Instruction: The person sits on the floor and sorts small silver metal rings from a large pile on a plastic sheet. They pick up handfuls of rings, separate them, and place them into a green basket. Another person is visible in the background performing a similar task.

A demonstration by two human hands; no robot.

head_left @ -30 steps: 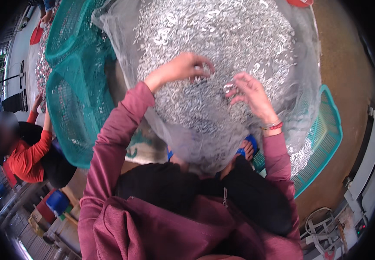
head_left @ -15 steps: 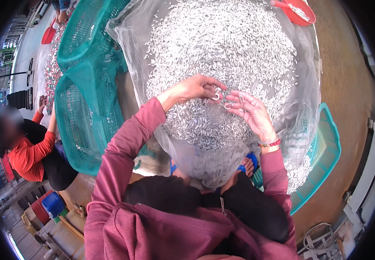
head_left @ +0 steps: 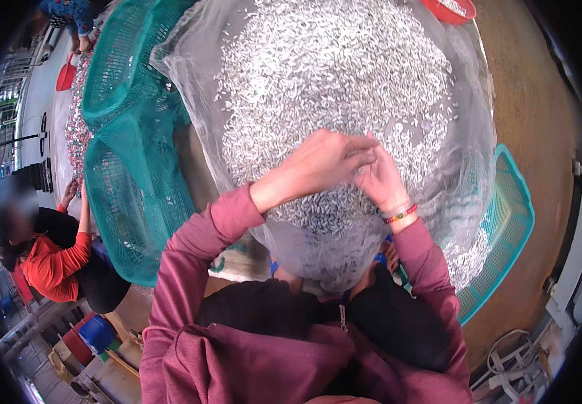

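In the head view we are looking down on a big heap of small silvery metal pieces lying in a clear plastic sheet that is bulging over our lap. Our left hand and right hand are meeting over the near slope of the heap, fingertips pressed together; they are probably pinching one or two of the pieces between them, though the piece itself is too small for us to make out. Neither hand is lying open. We are judging each piece light, stiff and smooth, so apt to slip; it is best taken by its edges with thumb and forefinger. The heap as a whole is looking heavy and loose, sliding easily. A teal mesh basket is standing just beside us on the left, another teal basket on the right, and a person in a red top is crouching further left.
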